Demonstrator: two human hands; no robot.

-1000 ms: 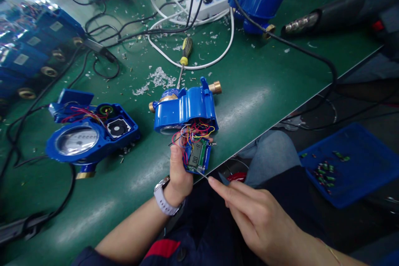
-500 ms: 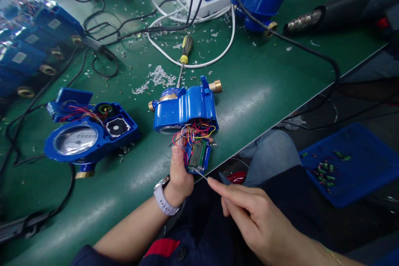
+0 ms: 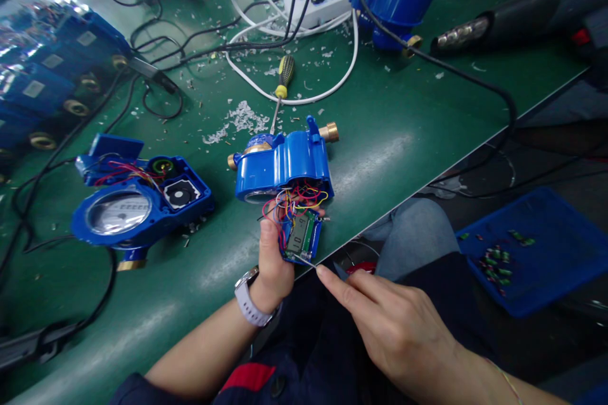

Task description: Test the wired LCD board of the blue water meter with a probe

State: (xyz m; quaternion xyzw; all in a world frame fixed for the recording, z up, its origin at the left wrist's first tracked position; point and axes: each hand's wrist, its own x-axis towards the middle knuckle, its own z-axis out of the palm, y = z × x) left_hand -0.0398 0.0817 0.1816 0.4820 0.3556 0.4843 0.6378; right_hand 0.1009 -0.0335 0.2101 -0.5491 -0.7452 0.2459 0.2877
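Observation:
My left hand point(image 3: 274, 262), with a watch on its wrist, is closed around a small circuit board with an LCD point(image 3: 298, 233) in a blue housing. Red, yellow and white wires point(image 3: 304, 195) run from the board into a blue water meter point(image 3: 285, 168) lying on its side just beyond, brass threaded ends showing. From the right, my right hand point(image 3: 384, 316) grips a thin metal rod-like tool point(image 3: 306, 261); its tip is at the board's lower edge, and its handle is hidden in my fingers. Digits show on the LCD.
An opened water meter point(image 3: 118, 212) lies at left, more meters point(image 3: 47, 76) behind it. A yellow-black screwdriver point(image 3: 285, 76), white power strip point(image 3: 323, 9), cables and plastic scraps lie beyond. A heat gun point(image 3: 513, 12) rests at upper right. A blue tray point(image 3: 546, 259) with small parts sits below the table edge.
My right hand has turned slightly, its fingers now more curled, with the tool's tip still at the board. The digits on the LCD have changed. My left hand has barely moved.

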